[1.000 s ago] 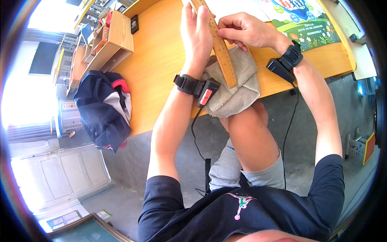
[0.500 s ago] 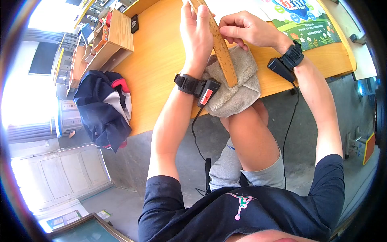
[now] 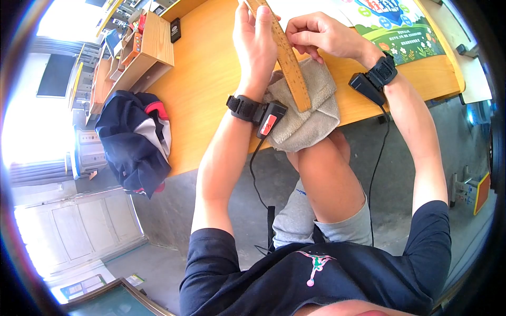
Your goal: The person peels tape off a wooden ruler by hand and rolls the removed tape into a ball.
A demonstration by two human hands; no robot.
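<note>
A long yellow wooden ruler (image 3: 291,68) slants from the top edge of the view down to a folded grey-beige cloth (image 3: 311,113). My left hand (image 3: 255,50) is closed around the upper part of the ruler, its thumb lying along the near face. Just right of the ruler, my right hand (image 3: 329,37) has its fingers curled in a pinch beside the edge; what they hold, if anything, is hidden. The cloth lies at the desk's front edge, partly hanging over it, with the ruler's lower end on top.
The wooden desk (image 3: 205,68) carries a dark jacket (image 3: 129,137) at left, a wooden organizer box (image 3: 153,47), a small black device (image 3: 175,30) and a green printed poster (image 3: 403,39). Black cables (image 3: 375,158) hang from both wrist straps. My bare knee (image 3: 329,179) is under the front edge.
Hardly anything differs. The view has shifted very slightly, and my right hand has moved a little up along the ruler's side, fingers still curled.
</note>
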